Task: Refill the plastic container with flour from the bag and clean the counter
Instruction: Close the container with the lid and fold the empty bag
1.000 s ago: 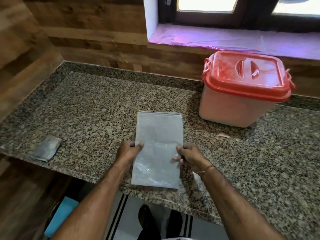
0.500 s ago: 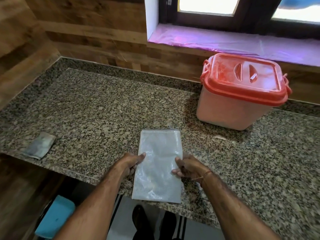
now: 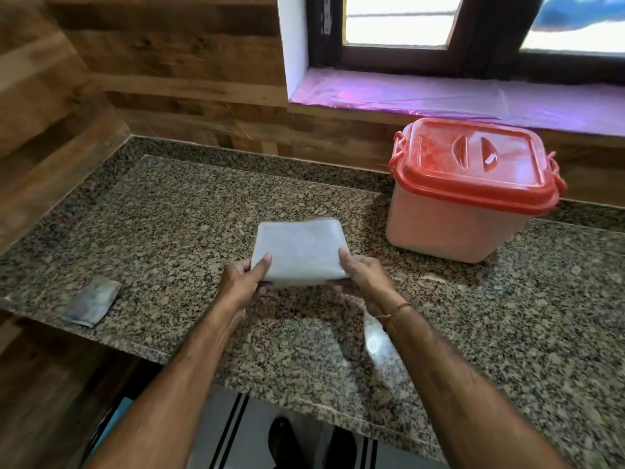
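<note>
At the left edge of the frame, near the front of the desk (image 3: 169, 211), lies one small grey cloth (image 3: 92, 301), folded flat. Nobody is touching it.

In the middle of the frame, the person holds one empty white bag (image 3: 299, 250) just above the desk. It is folded over. The left hand (image 3: 241, 282) pinches its lower left corner, thumb on top. The right hand (image 3: 363, 277) pinches the lower right corner the same way. So there are two hands, and both are closed on the bag.

At the right of the frame, toward the back, stands one plastic container (image 3: 470, 194). Its one red lid (image 3: 473, 164) is shut on top, dusted with white. The container is well apart from the bag.

I think the filling is done, because the lid is on and the bag looks flat and empty. The step now looks like folding the bag up to tidy it away. Next, the bag needs one more fold or a place to go. Then the cloth is needed to wipe the desk. A pale smear shows on the desk under the right arm.
</note>
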Motion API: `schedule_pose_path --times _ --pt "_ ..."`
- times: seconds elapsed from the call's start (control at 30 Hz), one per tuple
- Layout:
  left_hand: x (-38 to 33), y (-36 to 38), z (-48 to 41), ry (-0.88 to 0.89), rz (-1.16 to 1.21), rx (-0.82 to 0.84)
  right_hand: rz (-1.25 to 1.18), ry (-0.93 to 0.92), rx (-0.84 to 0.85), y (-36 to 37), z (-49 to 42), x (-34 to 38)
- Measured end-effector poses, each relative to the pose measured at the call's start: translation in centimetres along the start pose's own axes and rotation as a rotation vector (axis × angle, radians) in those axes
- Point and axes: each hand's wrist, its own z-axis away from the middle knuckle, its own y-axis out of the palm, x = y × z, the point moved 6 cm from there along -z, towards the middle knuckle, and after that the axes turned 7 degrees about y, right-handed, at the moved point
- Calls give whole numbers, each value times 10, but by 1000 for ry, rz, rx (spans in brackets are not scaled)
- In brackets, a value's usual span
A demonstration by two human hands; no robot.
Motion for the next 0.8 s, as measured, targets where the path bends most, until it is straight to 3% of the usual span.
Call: schedule_pose_path --times 0.2,0.33,0.47,0.57,0.63,0.8 --pt "95 -14 24 -203 -201 19 331 78 -222 -8 -1 -84" --pt "135 -16 47 -224 -172 45 301 70 -273 -4 7 -102" --pt "124 -29 56 -102 -74 72 238 50 -117 17 12 -87" --pt "109 -58 63 -27 -21 -41 236 -12 -45 45 20 -76" --pt "106 -88 68 -32 92 -137 232 -28 14 72 26 -76" --pt "119 -174 98 -83 322 -160 252 -12 179 178 50 -101"
